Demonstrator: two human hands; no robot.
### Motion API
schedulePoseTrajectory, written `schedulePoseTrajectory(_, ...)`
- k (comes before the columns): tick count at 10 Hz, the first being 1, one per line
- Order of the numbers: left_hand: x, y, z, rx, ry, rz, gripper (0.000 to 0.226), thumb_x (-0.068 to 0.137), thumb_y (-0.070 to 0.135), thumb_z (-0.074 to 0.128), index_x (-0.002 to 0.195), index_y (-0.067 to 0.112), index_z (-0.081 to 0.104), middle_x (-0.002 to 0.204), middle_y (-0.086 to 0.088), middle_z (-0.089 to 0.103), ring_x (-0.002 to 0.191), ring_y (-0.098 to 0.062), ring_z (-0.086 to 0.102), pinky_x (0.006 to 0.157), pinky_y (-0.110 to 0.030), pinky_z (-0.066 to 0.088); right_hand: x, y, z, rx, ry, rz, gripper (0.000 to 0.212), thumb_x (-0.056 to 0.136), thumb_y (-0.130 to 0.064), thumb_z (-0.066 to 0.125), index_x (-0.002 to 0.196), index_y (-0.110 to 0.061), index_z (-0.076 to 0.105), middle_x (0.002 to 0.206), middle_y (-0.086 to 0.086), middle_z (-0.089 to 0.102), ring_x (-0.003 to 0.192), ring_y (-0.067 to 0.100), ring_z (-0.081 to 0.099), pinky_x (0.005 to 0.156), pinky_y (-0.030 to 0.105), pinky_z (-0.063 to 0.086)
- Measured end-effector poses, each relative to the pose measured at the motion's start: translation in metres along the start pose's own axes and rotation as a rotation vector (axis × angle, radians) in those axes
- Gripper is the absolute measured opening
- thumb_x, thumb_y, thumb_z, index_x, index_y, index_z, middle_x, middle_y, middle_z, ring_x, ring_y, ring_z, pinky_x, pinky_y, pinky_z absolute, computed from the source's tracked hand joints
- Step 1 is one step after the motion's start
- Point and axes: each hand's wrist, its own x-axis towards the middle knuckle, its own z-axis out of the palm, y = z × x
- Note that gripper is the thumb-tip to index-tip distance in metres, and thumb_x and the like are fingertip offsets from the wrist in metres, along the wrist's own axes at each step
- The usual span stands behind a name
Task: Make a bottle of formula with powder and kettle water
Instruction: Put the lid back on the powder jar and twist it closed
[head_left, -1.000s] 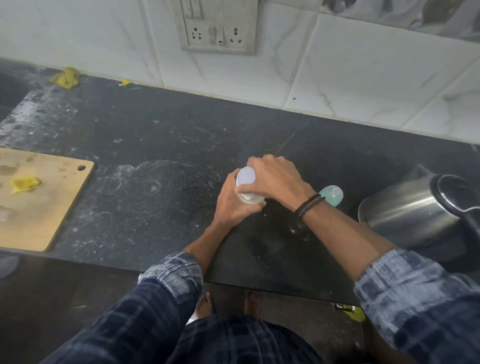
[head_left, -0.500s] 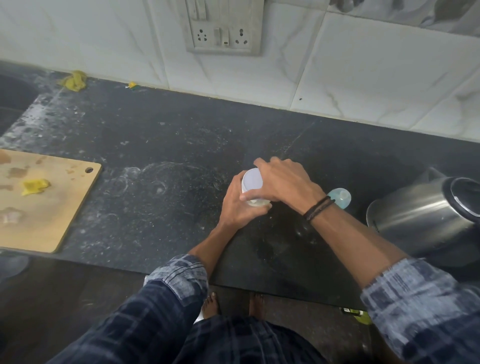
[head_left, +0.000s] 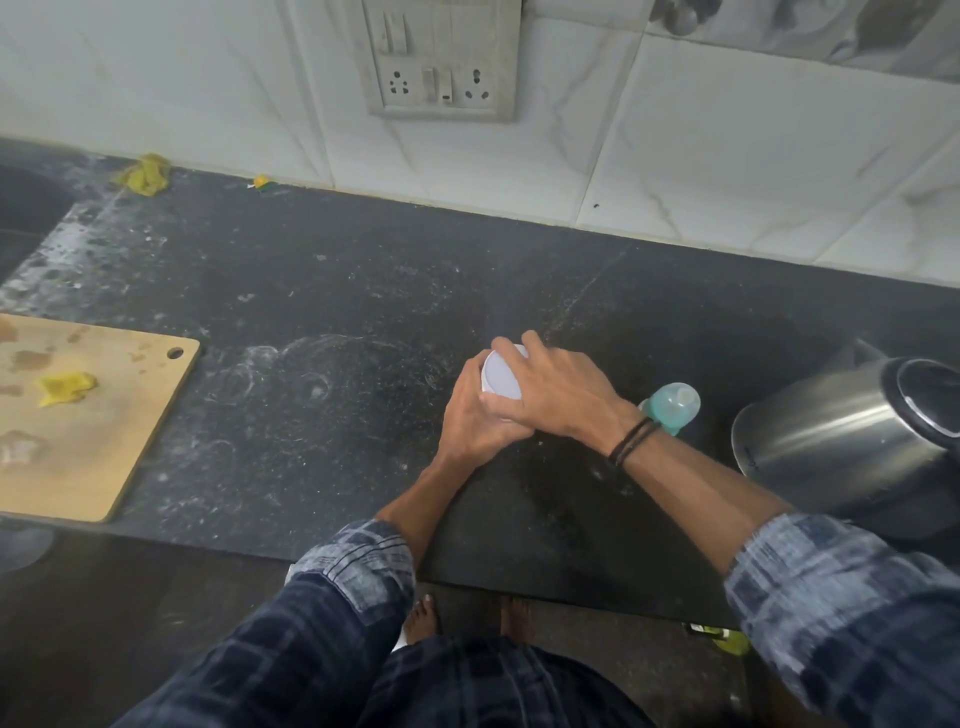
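- White-lidded container (head_left: 501, 379) stands left of the kettle (head_left: 841, 436); our left hand (head_left: 467, 426) wraps its body.
- Our right hand (head_left: 563, 397) curls its fingers round its top.
- Teal bottle (head_left: 675, 402) sits just left of the kettle.

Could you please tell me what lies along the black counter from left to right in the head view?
From the left: pale wooden cutting board → white round lidded container → pale blue translucent baby bottle → shiny steel kettle.
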Motion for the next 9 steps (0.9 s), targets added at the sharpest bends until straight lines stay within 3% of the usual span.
schedulePoseTrajectory(1,-0.001,0.004,-0.001,-0.016,0.010,-0.004,0.101,0.057,0.037,0.096,0.125,0.073,0.031,0.132,0.014,0.053,0.121,-0.011,0.056,0.096,-0.041,0.054,0.001,-0.001,0.010,-0.122,0.066,0.019,0.070,0.092,-0.075,0.033,0.138,-0.023,0.042,0.097,0.011,0.060,0.057,0.030,0.052,0.050,0.029,0.034)
schedulePoseTrajectory(2,-0.001,0.002,0.000,-0.043,0.014,-0.034,0.098,0.053,0.047,0.094,0.127,0.067,0.033,0.132,0.017,0.054,0.120,-0.007,0.058,0.096,-0.045,0.054,0.002,-0.003,0.013,-0.132,0.108,0.050,0.070,0.090,-0.074,0.032,0.129,-0.020,0.050,0.079,0.012,0.063,0.047,0.027,0.038,0.047,0.026,0.028)
schedulePoseTrajectory(3,-0.001,0.000,0.001,-0.049,0.005,-0.040,0.096,0.052,0.051,0.093,0.128,0.063,0.035,0.131,0.015,0.056,0.119,-0.006,0.059,0.094,-0.042,0.055,0.003,-0.006,0.016,-0.112,0.145,0.088,0.069,0.090,-0.073,0.033,0.124,-0.017,0.054,0.070,0.012,0.061,0.044,0.026,0.036,0.046,0.024,0.027)
schedulePoseTrajectory(5,-0.001,-0.001,0.000,-0.062,-0.008,-0.053,0.099,0.052,0.057,0.093,0.129,0.061,0.032,0.133,0.015,0.055,0.120,-0.006,0.058,0.095,-0.036,0.055,0.002,-0.007,0.015,-0.096,0.133,0.120,0.076,0.090,-0.074,0.023,0.133,-0.016,0.048,0.080,0.013,0.065,0.050,0.025,0.042,0.048,0.026,0.031)
schedulePoseTrajectory(6,0.000,-0.002,-0.001,-0.066,-0.018,-0.044,0.100,0.052,0.052,0.096,0.129,0.061,0.033,0.133,0.014,0.056,0.120,-0.006,0.059,0.094,-0.037,0.055,0.000,-0.007,0.013,-0.088,0.124,0.124,0.075,0.092,-0.075,0.028,0.137,-0.017,0.045,0.085,0.013,0.066,0.053,0.025,0.044,0.050,0.025,0.029)
schedulePoseTrajectory(7,0.000,-0.001,-0.001,-0.066,-0.030,-0.049,0.102,0.052,0.054,0.095,0.130,0.061,0.031,0.135,0.012,0.055,0.121,-0.008,0.058,0.095,-0.036,0.055,-0.005,-0.008,0.012,-0.085,0.143,0.141,0.077,0.090,-0.079,0.026,0.137,-0.021,0.043,0.090,0.012,0.066,0.058,0.029,0.058,0.052,0.028,0.035)
schedulePoseTrajectory(8,0.000,-0.001,-0.002,-0.091,-0.061,-0.058,0.100,0.055,0.050,0.096,0.132,0.058,0.032,0.136,0.009,0.054,0.123,-0.010,0.058,0.096,-0.038,0.055,-0.011,-0.011,0.011,-0.065,0.125,0.180,0.083,0.086,-0.087,0.025,0.143,-0.027,0.035,0.103,0.012,0.067,0.076,0.034,0.068,0.058,0.034,0.041)
schedulePoseTrajectory(9,0.003,0.001,-0.011,-0.122,-0.191,-0.099,0.108,0.057,0.040,0.096,0.141,0.044,0.029,0.139,0.011,0.049,0.125,-0.003,0.054,0.101,-0.038,0.053,-0.022,-0.011,0.001,-0.012,0.132,0.244,0.096,0.081,-0.095,0.021,0.153,-0.032,0.026,0.119,0.015,0.065,0.092,0.037,0.068,0.069,0.040,0.050)
